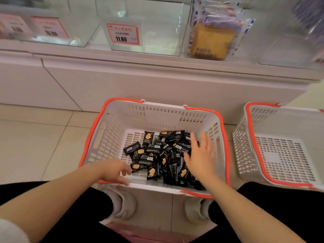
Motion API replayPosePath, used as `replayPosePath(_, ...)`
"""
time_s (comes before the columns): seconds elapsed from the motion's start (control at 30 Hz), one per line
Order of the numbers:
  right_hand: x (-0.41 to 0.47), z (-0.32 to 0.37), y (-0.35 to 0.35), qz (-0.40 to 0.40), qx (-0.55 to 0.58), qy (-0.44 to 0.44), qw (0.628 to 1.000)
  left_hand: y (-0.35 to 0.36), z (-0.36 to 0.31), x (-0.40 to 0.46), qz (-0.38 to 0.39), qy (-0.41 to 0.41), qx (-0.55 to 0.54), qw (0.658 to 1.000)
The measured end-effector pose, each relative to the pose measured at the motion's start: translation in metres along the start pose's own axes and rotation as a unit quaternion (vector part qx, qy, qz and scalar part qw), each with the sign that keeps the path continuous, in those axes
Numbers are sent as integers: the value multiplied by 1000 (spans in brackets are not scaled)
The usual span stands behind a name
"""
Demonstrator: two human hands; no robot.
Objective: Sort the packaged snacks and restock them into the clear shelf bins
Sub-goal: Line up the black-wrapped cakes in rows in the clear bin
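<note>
Several small black snack packets (154,155) with yellow cracker pictures lie heaped in a white basket with an orange rim (98,123) on the floor. My right hand (199,155) hovers flat over the right side of the heap, fingers spread and straight, holding nothing. At the basket's near rim is my left hand (115,171), its fingers loosely curled just short of the packets, gripping nothing. An empty clear shelf bin (154,32) with an 11.80 price tag stands on the shelf above.
A second white and orange basket (280,142), empty, sits on the floor to the right. Right of the empty bin, a clear bin (215,37) holds purple and yellow packages. Further clear bins (52,23) stand to the left. White cabinet fronts run below the shelf.
</note>
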State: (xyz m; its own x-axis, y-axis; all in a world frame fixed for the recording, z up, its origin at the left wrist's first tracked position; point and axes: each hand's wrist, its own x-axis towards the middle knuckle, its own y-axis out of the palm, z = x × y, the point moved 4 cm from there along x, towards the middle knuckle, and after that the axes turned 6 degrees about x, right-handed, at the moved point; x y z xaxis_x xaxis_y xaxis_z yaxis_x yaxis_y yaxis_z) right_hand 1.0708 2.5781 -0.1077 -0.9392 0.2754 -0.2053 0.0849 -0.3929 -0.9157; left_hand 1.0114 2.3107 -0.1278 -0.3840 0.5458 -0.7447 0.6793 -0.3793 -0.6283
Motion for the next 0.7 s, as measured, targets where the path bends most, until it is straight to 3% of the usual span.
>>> replayPosePath(0.07,-14,41,18,125,75,-144,979,7,6,-6,6,-4,-19,1000)
replayPosePath(0.13,-38,69,42,273,62,-233,931,10,8,-12,9,-2,-21,1000)
replayPosePath(0.2,-55,76,60,322,1,-279,905,13,9,-15,2,8,34,999)
replayPosePath(0.43,-57,61,67,243,-112,-341,902,16,2,-17,-59,11,228,972)
replayPosePath(0.57,-44,40,49,184,-121,-300,928,1,-14,-2,-151,3,255,955)
replayPosePath(0.7,-34,11,35,178,-132,-245,944,-1,-44,22,-176,22,263,948)
